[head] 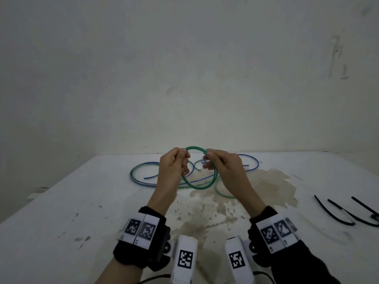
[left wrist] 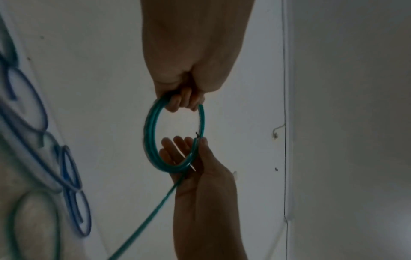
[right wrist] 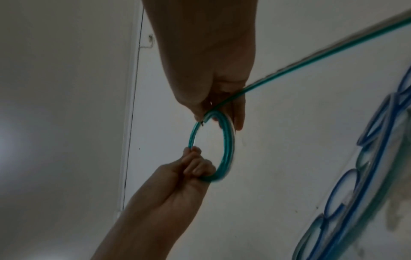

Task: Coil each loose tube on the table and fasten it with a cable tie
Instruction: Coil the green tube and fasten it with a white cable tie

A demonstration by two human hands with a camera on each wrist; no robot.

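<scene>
Left hand: our left hand (head: 174, 165) curls round the green tube (head: 213, 182) coil.
Right hand: our right hand (head: 224, 167) pinches the coil's other side.
Green tube: we hold it above the table (head: 86, 201), tail trailing down.
Cable ties: black cable ties (head: 346, 212) lie far right.

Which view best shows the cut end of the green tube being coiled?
The left wrist view: the cut end stands clear against the pale wall, beside the right hand. The right wrist view shows it smaller, by the fingers. In the head view it is a tiny tip.
</scene>
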